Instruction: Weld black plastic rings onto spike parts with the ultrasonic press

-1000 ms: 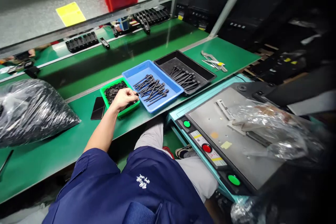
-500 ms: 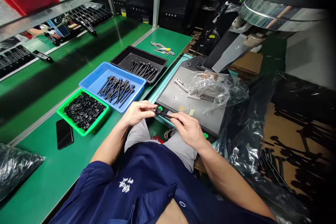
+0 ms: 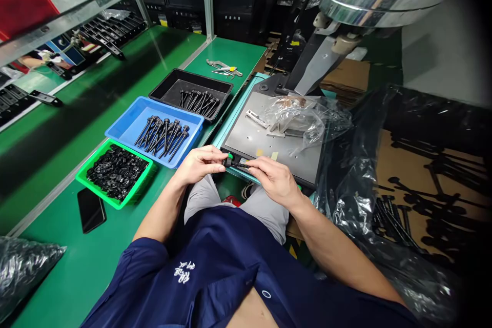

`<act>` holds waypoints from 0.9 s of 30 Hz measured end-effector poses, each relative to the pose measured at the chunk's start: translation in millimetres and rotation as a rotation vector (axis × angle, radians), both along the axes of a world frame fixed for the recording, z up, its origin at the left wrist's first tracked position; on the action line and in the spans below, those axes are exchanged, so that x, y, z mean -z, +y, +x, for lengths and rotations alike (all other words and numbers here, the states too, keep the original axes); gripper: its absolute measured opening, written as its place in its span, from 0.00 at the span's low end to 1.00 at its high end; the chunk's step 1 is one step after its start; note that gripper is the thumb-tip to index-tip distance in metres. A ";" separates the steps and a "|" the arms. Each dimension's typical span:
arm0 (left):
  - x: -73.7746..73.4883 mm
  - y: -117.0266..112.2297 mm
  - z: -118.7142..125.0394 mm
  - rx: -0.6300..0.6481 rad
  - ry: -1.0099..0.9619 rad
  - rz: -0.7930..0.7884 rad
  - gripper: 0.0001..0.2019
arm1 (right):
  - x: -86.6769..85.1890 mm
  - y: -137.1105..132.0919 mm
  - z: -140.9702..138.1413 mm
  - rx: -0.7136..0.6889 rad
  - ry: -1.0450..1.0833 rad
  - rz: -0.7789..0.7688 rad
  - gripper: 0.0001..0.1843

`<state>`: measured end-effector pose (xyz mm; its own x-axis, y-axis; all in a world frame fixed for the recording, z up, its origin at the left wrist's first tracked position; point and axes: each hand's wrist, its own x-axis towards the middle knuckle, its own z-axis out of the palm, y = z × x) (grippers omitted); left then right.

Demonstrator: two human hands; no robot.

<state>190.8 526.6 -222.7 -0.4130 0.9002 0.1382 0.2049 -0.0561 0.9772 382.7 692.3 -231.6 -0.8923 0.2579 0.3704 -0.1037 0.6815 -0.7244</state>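
Single head-worn view, looked forward and down from close above the lap; faced the green bench (image 3: pixel 69 261) at left and the press plate (image 3: pixel 277 148) ahead.

The green surface (image 3: pixel 88 261) carries a green tray (image 3: pixel 82 180), a blue tray (image 3: pixel 126 123) at its 1 o'clock, then a black tray (image 3: pixel 169 82). A phone (image 3: pixel 91 209) lies at the green tray's 7 o'clock, pliers (image 3: pixel 224 67) far at 1 o'clock.

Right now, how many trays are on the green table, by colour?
Green tray: 1
Blue tray: 1
Black tray: 1
Total: 3
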 end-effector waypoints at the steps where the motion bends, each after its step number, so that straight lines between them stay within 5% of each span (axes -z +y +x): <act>1: -0.8 0.5 0.2 -0.002 0.025 0.000 0.17 | 0.0 0.9 0.6 -0.002 0.000 -0.008 0.13; 6: -2.7 1.7 2.1 -0.043 0.163 0.065 0.15 | 0.6 3.7 2.0 -0.007 -0.031 -0.123 0.12; 14: -9.8 6.9 1.4 0.080 0.241 0.107 0.14 | 13.8 12.9 4.3 -0.074 -0.228 -0.471 0.16; 27: 15.8 17.0 4.1 -0.051 -0.125 -0.035 0.17 | 26.8 -8.6 10.1 0.094 0.154 0.092 0.13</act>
